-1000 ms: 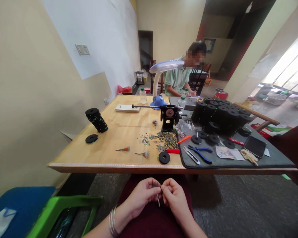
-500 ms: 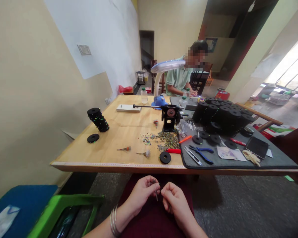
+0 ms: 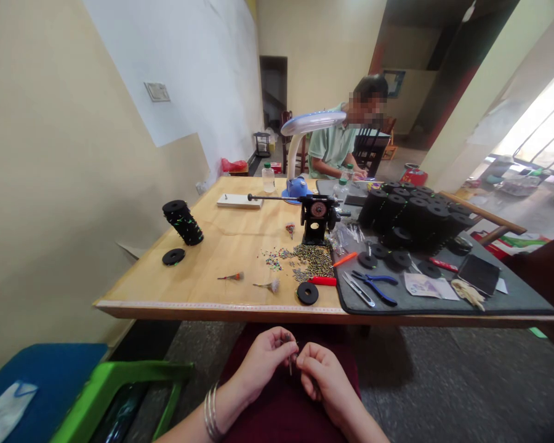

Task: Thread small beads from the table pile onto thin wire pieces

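Above my lap, just in front of the table edge, my left hand pinches a thin, short stick-like piece between thumb and fingers. It is too small for me to tell its kind. Beside it, my right hand is closed in a pinch, its fingertips almost touching the left ones. Whatever lies between the right fingers is hidden. On the table ahead are a black foam ring, two small bundles of fine strands, one white-tipped and one orange-banded, and a pile of tiny metallic pieces.
A black hand-cranked winder with a long rod stands mid-table before a lamp. On the grey mat lie blue-handled pliers, thread snips and stacked black foam spools. Another person sits across the table.
My right hand has shifted slightly left, closer to my left fingertips. The thin piece in my left hand stands a little more upright. The things on the table are unmoved.
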Motion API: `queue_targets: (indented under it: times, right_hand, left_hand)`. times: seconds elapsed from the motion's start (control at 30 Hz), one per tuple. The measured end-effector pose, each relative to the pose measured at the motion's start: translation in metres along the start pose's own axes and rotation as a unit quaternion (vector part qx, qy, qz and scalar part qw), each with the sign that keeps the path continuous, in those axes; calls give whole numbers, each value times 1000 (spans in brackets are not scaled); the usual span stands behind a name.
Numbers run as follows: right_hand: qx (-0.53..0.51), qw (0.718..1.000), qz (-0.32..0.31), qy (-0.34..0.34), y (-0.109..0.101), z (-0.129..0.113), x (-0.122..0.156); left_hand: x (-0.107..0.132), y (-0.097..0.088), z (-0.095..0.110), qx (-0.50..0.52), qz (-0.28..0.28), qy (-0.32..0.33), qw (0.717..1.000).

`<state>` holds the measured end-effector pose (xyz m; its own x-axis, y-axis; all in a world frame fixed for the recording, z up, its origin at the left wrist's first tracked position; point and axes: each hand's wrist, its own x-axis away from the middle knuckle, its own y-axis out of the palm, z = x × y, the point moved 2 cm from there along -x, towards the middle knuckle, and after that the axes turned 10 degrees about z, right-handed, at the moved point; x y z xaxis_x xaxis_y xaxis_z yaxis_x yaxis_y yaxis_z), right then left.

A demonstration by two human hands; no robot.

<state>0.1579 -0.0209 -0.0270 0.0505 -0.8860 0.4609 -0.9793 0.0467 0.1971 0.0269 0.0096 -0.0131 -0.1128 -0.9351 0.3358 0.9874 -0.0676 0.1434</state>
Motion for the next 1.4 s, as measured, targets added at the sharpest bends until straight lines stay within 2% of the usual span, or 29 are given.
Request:
queue_targets:
  times: [0.4, 0.77, 0.93, 1.17, 1.4]
  right_hand:
    - [-8, 1000, 12, 2, -3, 3, -4]
    - [24, 998, 51, -41, -3, 2, -6]
    - [15, 996, 64, -52, -5, 3, -7]
    - [-51, 994, 81, -51, -11, 6, -10]
    - [-48, 994, 78, -64, -11, 8, -10]
  left_hand:
    - [1, 0, -1, -18, -8, 21, 1000]
    - [5, 0, -2, -76, -1, 68, 995]
    - [4, 2, -3, -73, -13, 55, 996]
    - [4, 3, -3, -73, -48, 30, 996]
    - [3, 4, -6, -81, -52, 28, 995]
